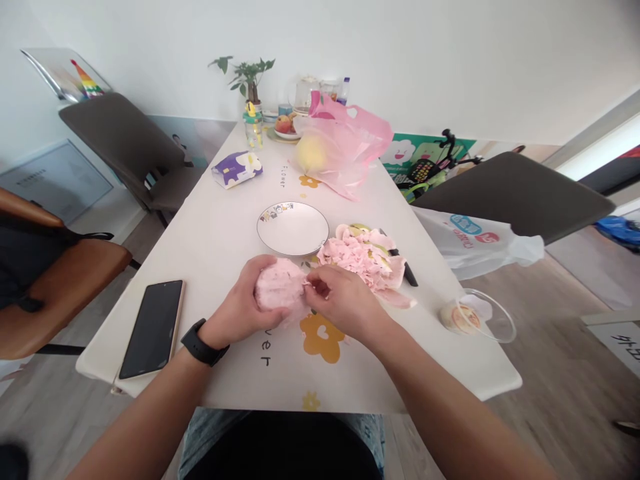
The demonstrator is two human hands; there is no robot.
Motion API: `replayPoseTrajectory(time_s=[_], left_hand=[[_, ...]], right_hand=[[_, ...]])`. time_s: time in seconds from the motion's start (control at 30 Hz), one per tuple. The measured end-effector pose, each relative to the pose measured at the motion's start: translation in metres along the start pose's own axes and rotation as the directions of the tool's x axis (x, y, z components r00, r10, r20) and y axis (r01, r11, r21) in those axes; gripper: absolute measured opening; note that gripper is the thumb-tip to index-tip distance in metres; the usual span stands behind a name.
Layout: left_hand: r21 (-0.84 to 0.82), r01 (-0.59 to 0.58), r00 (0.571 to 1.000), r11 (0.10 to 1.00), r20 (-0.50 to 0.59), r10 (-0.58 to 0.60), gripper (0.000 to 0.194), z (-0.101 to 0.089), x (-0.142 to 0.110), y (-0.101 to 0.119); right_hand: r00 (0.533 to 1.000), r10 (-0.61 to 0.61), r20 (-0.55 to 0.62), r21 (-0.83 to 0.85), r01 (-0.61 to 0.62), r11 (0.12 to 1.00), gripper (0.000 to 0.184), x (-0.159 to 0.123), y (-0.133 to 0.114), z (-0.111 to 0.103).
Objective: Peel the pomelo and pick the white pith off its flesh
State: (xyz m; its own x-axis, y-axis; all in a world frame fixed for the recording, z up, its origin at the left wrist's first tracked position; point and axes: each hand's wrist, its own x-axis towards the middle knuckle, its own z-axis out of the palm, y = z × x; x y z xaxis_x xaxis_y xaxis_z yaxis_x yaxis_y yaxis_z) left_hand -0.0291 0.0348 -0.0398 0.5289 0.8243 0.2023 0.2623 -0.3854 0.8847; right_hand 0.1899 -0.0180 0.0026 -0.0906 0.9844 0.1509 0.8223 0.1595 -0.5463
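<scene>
A peeled pink pomelo (pixel 279 288) rests in my left hand (pixel 249 300), whose fingers and thumb wrap round its left side. On its right side, my right hand (pixel 343 297) pinches a small bit of the pale pith at the surface. Just beyond my right hand lies a heap of pink pith and peel (pixel 357 257), with some green-yellow rind showing. A knife with a black handle (pixel 410 272) is partly hidden under that heap. Behind the pomelo stands a white plate (pixel 293 230) with small cartoon prints on its rim.
A phone (pixel 153 327) lies at the left table edge, a tissue pack (pixel 237 169) farther back. A pink plastic bag (pixel 350 143) holds a yellow fruit (pixel 311 153). A clear plastic tub (pixel 463 317) sits at the right edge. Chairs (pixel 515 193) flank the table.
</scene>
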Motion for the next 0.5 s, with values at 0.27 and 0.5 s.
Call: replayPoseTrajectory(time_s=[0.27, 0.5], left_hand=[[0.045, -0.035, 0.999, 0.998, -0.010, 0.036, 0.081, 0.001, 0.000, 0.002], [0.032, -0.043, 0.999, 0.999, -0.003, 0.043, 0.080, 0.000, 0.000, 0.001]], right_hand=[[0.990, 0.138, 0.021, -0.110, -0.135, 0.985, 0.016, 0.005, -0.007, 0.003], [0.992, 0.125, 0.023, 0.220, -0.127, 0.967, 0.016, -0.002, 0.003, -0.001]])
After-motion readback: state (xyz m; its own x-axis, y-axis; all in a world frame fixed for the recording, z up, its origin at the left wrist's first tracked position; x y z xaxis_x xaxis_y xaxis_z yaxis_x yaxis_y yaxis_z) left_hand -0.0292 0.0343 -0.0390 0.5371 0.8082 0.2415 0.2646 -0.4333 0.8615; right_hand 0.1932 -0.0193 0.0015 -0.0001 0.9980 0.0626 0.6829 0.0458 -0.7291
